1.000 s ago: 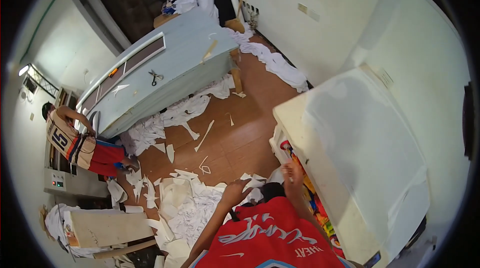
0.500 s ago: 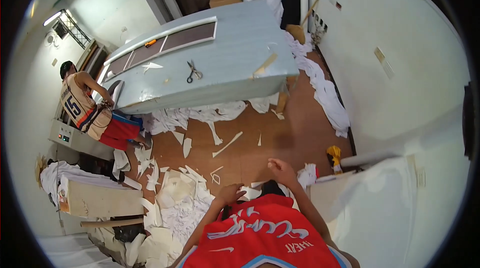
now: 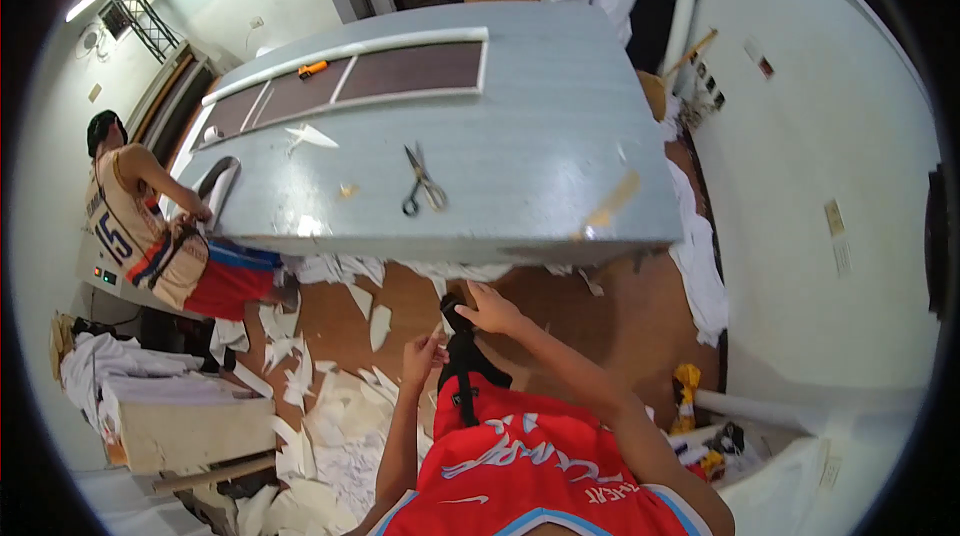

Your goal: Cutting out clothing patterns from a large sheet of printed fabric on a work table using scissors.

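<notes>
Scissors (image 3: 420, 174) point lengthwise away, slightly left, slim and partly black; right grip (image 3: 487, 313) released, left grip (image 3: 424, 354) I cannot tell.

I see printing clearly on two garments. On the front of the wearer's red jersey (image 3: 570, 471) there runs large silvery script lettering (image 3: 500, 466), with small white block capitals (image 3: 600, 496) to the right side and a small white curved emblem (image 3: 466, 501) to the left. On the back of the co-worker's cream jersey (image 3: 145, 226) stands a big dark two-digit number (image 3: 114, 239), and above it a line of smaller dark letters (image 3: 93, 201), which I cannot read with certainty.
</notes>
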Tool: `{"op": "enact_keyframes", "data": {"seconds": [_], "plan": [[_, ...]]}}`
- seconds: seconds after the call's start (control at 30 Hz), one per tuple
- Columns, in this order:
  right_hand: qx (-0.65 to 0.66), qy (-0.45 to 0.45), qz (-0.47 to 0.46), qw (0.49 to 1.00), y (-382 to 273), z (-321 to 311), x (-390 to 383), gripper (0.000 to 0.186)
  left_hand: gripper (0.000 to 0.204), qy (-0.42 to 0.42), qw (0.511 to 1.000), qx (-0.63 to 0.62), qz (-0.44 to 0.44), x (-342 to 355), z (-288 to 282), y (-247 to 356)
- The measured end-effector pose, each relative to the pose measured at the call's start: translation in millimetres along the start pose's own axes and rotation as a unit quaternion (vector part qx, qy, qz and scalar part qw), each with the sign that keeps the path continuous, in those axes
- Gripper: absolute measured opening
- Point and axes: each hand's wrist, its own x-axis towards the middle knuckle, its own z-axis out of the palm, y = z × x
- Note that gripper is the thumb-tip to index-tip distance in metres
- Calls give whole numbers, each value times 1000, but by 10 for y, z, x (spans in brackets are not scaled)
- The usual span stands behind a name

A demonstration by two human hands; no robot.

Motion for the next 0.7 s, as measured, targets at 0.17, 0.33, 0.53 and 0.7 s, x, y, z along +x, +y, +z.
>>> {"op": "enact_keyframes", "data": {"seconds": [0.17,0.33,0.53,0.7], "plan": [[-91,178,-40,979,-232,102,1825,68,32,27,995,-64,69,2182,-682,1143],[-208,165,2,964,-138,39,2642,62,35,3,999,-39,0,3789,-827,2207],[-219,141,48,964,-148,-90,2514,61,56,6,996,-82,-30,4962,-1149,2644],[-237,187,183,935,-30,-345,2088,61,79,37,997,-45,-59,5670,-1247,2908]]}}
